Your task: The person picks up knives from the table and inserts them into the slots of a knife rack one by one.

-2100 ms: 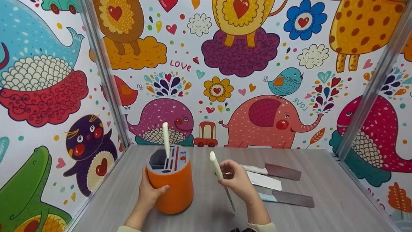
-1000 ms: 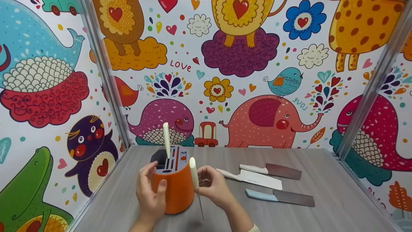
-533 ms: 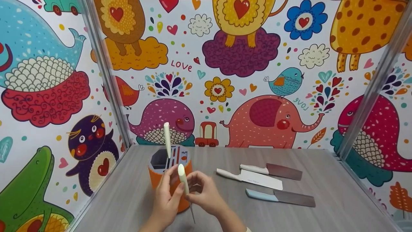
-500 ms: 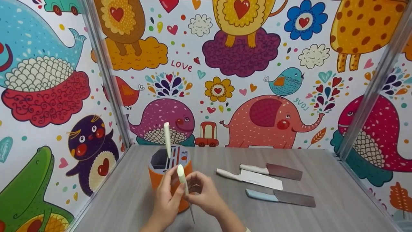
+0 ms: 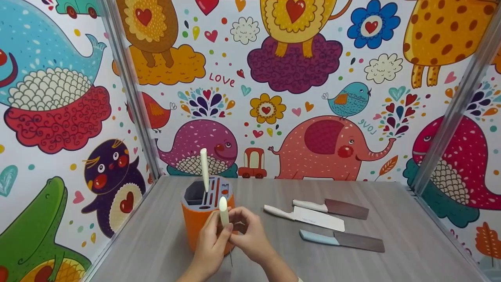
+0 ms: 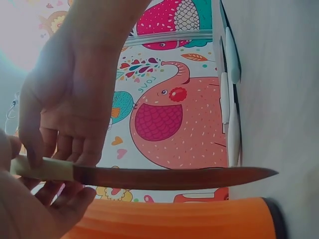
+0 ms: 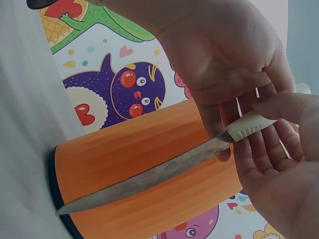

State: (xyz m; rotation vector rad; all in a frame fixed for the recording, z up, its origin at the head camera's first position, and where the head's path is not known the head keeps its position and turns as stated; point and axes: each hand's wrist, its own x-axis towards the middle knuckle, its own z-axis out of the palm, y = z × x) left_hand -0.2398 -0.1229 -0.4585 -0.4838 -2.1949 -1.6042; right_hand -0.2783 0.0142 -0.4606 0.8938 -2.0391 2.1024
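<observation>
In front of an orange knife block, both hands hold one slim knife upright by its pale cream handle, blade down. My left hand pinches the handle, thumb across its near side. From the other side my right hand grips the same handle between thumb and fingers. The long narrow blade tapers to a point and overlaps the orange wall in the right wrist view. A second cream-handled knife stands in a slot of the block's grey slotted top.
On the wood-grain table to the right lie a white cleaver, a white-handled knife with a brown blade and a blue-handled knife. Patterned panels enclose the back and sides.
My right hand has brought the knife left, in front of the block. The left hand has let go of the block and taken hold of the knife's handle too.
</observation>
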